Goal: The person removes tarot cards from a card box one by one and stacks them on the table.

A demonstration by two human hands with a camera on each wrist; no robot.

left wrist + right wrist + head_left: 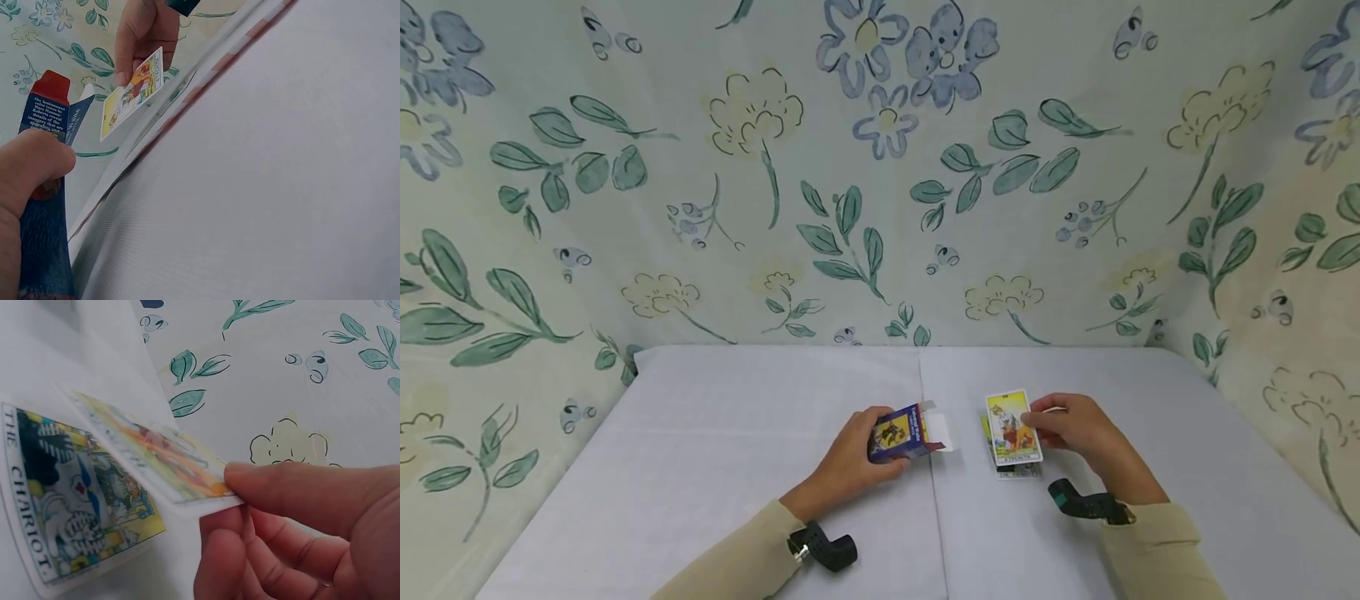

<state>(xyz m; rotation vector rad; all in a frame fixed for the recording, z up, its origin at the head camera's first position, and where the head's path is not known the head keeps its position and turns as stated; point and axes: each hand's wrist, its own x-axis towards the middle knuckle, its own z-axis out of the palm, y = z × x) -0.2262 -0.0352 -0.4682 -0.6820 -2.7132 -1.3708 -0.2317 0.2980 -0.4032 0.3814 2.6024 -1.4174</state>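
Observation:
My left hand (853, 454) grips a dark blue card box (891, 435), thumb along its near side in the left wrist view. The box's flap stands open toward the right, showing white and red inside. Between thumb and fingers, my right hand (1078, 429) pinches a tarot card (1017, 429) with a yellow picture, by its right edge. In the right wrist view that card is tilted above another card (81, 500), printed "THE CHARIOT", which lies on the white cloth and is partly covered in the head view.
A white cloth (715, 467) with a crease down its middle covers the table. Behind it and at both sides hang floral curtains (880, 208). Small black cameras are strapped to the left wrist (823, 546) and right wrist (1086, 502).

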